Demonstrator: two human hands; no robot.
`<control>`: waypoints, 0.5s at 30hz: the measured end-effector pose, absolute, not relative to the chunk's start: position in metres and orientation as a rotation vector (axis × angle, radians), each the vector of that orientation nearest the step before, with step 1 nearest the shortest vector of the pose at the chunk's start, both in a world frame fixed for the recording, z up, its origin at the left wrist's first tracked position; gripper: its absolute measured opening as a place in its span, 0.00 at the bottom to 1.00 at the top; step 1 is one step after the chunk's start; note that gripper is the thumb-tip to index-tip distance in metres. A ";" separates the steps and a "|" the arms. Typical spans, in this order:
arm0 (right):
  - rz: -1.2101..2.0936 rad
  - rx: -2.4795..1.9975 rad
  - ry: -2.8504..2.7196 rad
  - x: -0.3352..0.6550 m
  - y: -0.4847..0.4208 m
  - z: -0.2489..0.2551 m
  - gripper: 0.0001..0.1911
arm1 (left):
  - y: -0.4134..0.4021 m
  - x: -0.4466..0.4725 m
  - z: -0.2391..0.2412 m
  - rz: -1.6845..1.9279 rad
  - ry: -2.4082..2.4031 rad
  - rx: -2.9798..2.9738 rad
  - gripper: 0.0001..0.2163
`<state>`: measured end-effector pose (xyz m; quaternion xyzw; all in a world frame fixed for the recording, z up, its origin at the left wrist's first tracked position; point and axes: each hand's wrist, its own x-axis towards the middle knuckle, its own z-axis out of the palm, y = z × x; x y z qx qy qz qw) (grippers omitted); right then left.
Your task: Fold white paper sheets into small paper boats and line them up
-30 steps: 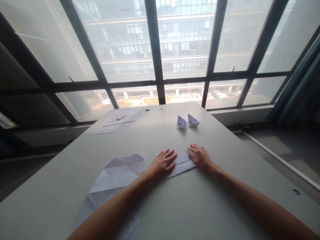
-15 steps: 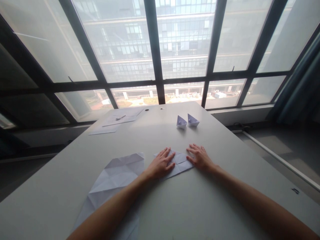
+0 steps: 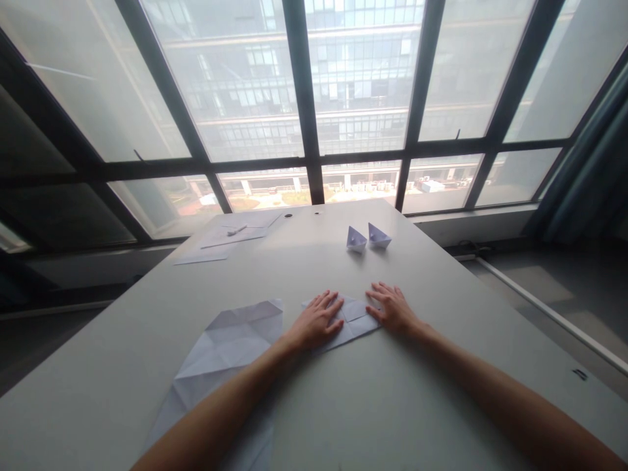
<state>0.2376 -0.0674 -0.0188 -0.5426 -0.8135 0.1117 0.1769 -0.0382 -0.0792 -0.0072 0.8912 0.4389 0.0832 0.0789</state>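
Observation:
A folded sheet of white paper (image 3: 354,316) lies flat on the table in front of me, with crease lines across its top. My left hand (image 3: 318,320) rests palm down over its left part, fingers stretched out, hiding that side. On its right end lies my right hand (image 3: 391,307), fingers spread and the tips touching the paper's edge. To the left, partly under my left forearm, is a larger unfolded sheet (image 3: 230,350) with several creases.
Two folded paper boats (image 3: 356,240) stand side by side farther back on the white table (image 3: 417,399). At the back left are flat paper sheets (image 3: 206,252) with a small white marker-like object (image 3: 237,230) on them. Large windows (image 3: 363,78) rise behind the table.

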 end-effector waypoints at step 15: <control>0.309 -1.542 -2.289 0.237 -0.067 -0.021 0.24 | -0.080 -0.038 -0.006 0.265 1.272 2.710 0.23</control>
